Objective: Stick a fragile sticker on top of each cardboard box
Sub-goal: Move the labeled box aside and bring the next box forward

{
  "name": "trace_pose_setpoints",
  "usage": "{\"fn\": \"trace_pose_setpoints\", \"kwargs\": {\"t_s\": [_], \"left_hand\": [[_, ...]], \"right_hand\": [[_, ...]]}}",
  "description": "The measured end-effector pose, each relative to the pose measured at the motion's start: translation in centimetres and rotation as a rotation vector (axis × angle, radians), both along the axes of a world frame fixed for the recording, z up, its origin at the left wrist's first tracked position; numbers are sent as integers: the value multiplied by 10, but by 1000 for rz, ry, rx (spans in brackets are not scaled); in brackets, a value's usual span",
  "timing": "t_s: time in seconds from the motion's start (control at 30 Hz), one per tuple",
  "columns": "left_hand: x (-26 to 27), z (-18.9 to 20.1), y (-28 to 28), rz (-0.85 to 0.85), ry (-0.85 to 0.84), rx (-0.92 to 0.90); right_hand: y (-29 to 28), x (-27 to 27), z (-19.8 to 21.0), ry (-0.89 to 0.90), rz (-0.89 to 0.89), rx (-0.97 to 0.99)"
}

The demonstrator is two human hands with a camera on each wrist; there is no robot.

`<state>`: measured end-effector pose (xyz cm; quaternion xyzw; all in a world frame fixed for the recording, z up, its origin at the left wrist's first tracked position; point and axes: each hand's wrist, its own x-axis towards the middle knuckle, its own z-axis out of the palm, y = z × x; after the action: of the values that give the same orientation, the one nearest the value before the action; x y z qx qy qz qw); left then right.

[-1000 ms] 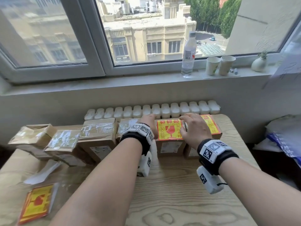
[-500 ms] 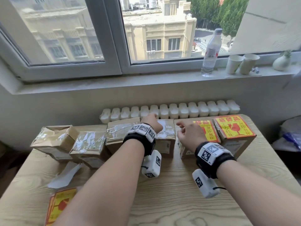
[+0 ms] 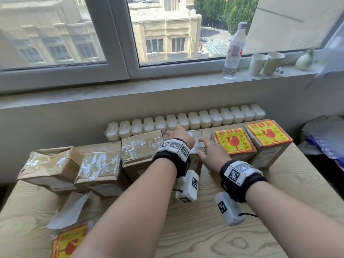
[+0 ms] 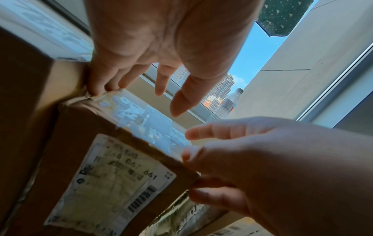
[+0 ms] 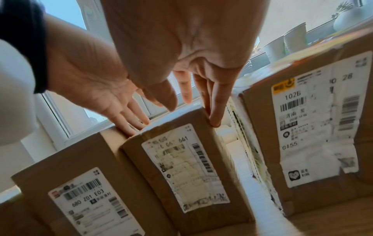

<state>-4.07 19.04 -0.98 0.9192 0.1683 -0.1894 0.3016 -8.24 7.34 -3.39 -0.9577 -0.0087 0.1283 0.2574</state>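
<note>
Left hand (image 3: 177, 134): fingers straight, tips on left top edge of the middle box (image 5: 181, 153).
Right hand (image 3: 212, 152): fingers straight, tips on its right top edge.
Stickered boxes (image 3: 233, 144): 2, just right of right hand.
Spare sticker (image 3: 68, 243): tabletop (image 3: 204, 239), near left forearm.

Place: an upper-floor room where I pack parcels, an office or a flat, I cannot tell which.
Bench (image 3: 204, 239): pale wood grain, pushed against the wall under my window (image 3: 167, 34).
Outside: city buildings and trees, seen from above.
Heating: white radiator (image 3: 204, 120) below the sill.
Sill: water bottle (image 3: 233, 51), two paper cups (image 3: 266, 63), small plant pot (image 3: 304, 60).
Goods: taped cardboard boxes (image 3: 100, 164) with courier labels.
</note>
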Motion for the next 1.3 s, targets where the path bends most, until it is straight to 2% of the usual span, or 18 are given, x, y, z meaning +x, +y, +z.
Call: {"fn": "trace_pose_setpoints", "kwargs": {"t_s": [0.23, 0.67, 1.07, 1.3], "left_hand": [[-20, 13, 4, 4, -56, -132], [-91, 24, -12, 46, -57, -217], [-168, 1, 11, 285, -117, -282], [-196, -23, 23, 354, -109, -314]], "right_hand": [[-14, -24, 8, -6, -55, 37], [-54, -85, 14, -30, -14, 104], [-56, -137, 8, -52, 57, 185], [-56, -150, -4, -20, 97, 145]]}}
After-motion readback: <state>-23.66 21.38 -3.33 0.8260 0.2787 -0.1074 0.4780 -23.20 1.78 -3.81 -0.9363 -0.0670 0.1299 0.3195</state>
